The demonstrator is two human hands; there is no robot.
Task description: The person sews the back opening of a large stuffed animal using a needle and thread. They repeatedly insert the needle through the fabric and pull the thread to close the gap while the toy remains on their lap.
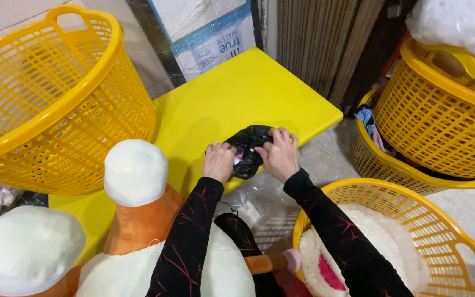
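A crumpled black plastic bag (251,141) lies at the near edge of a yellow table (237,93). My left hand (219,161) grips its left side, where a bit of pink shows. Fingers of my right hand (279,154) pinch the bag's right side from above. Both arms wear black sleeves with red streaks. A large plush toy (138,220) with white rounded feet and orange legs rests on my lap, just left of my left arm.
A big yellow mesh basket (45,93) stands on the table at left. Another yellow basket (457,231) with white plush inside sits at lower right. Stacked yellow baskets (441,115) and white stuffing (463,27) are at upper right. A corrugated wall lies behind the table.
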